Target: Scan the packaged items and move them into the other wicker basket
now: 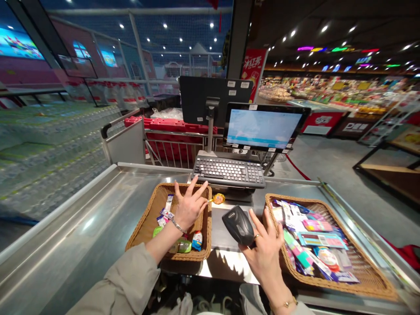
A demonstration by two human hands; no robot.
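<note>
My left hand (191,206) is over the left wicker basket (144,218). Three of its fingers are spread, while the fingertip nearest the right rim meets the stick of a lollipop (218,199) in a yellow wrapper; the thumb is hidden. Inside that basket lie small wrapped sweets (166,213), a green-capped container (183,246) and a blue-and-white packet (197,240). A black barcode scanner (238,225) is held in my right hand (265,249), between thumb and index finger, with the other fingers loosely stretched. The scanner's handle is out of sight.
A second wicker basket (364,280), full of colourful packets (315,238), stands at the right. A keyboard (229,170) and a lit monitor (264,127) rise behind the metal counter (88,223). Stacked bottle packs (49,153) stand left, and a cart (124,140) stands beyond.
</note>
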